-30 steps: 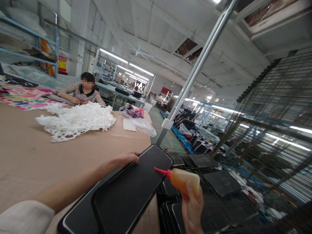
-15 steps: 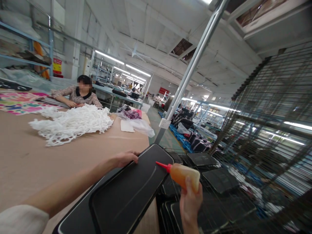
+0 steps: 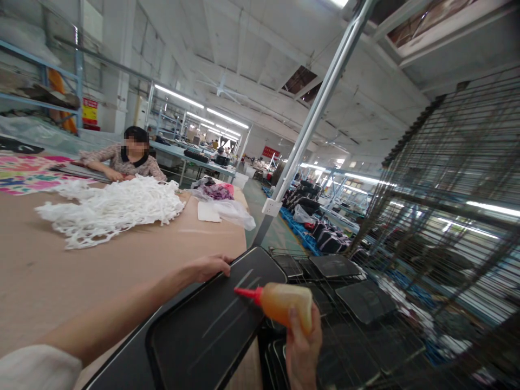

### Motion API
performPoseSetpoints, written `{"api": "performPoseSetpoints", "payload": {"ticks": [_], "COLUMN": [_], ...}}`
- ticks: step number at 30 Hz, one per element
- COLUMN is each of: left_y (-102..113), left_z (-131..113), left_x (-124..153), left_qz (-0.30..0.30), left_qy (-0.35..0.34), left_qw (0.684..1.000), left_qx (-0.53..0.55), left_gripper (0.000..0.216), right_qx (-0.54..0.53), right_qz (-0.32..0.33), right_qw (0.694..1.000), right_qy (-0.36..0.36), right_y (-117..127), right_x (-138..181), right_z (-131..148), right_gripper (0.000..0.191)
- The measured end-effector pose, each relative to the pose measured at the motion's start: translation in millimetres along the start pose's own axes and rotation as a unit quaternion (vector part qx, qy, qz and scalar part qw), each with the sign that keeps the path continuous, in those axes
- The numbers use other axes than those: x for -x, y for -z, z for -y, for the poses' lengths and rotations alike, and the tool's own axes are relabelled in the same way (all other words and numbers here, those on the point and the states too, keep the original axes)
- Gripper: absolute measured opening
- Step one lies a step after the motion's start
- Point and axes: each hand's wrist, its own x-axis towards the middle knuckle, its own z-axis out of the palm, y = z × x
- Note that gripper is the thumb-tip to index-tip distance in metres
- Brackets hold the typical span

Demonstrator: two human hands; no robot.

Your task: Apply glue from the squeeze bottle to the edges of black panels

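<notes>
My right hand (image 3: 303, 338) is wrapped round a glue bottle (image 3: 286, 306), a soft bottle of amber liquid with a red nozzle. The bottle is tilted sideways, its nozzle tip over the upper part of a black panel (image 3: 211, 325) with rounded corners and a raised rim. Several pale glue streaks run lengthwise on the panel's face. My left hand (image 3: 211, 267) grips the panel's far left edge, fingers on the rim. Another dark panel (image 3: 122, 349) lies beneath it, at the table's edge.
White netted fabric (image 3: 117, 208) is heaped on the brown table (image 3: 32, 271), where a co-worker (image 3: 134, 157) sits at the far side. More black panels (image 3: 365, 300) lie on wire racks (image 3: 459, 162) at right. A metal post (image 3: 300, 146) rises beyond the table corner.
The glue bottle in my right hand has moved left and slightly down across the panel. More pale streaks show on its surface. My left hand keeps its hold on the edge.
</notes>
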Motion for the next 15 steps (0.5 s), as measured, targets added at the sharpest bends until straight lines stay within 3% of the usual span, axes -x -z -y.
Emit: {"api": "performPoseSetpoints", "payload": {"ticks": [3,8,9,13,15], "left_y": [5.9,6.5,6.6,7.9,5.0], "left_z": [0.2,-6.1,-7.2,-9.5,-10.4], "left_x": [-4.4,-6.0,-7.5,-18.9,-26.0], "left_qz": [-0.019,0.011,0.012,-0.017,-0.017], "left_qy": [0.002,0.009,0.014,0.031,0.036], "left_qw": [1.0,1.0,1.0,0.999,0.999], "left_qx": [-0.014,-0.01,-0.004,0.001,-0.008], "left_gripper": [0.05,0.049,0.049,0.049,0.05], "right_qx": [-0.023,-0.071,-0.07,-0.03,-0.007], "right_qz": [0.072,-0.09,-0.098,-0.005,0.006], "right_qw": [0.997,0.993,0.993,0.999,1.0], "right_qy": [-0.03,0.009,0.012,-0.022,-0.002], "right_y": [0.6,15.7,20.3,33.7,35.1], "right_x": [24.8,-7.0,-12.6,-1.9,4.1], "right_z": [-6.5,9.4,8.9,-12.1,-18.3], "right_gripper": [0.067,0.056,0.054,0.06,0.065]}}
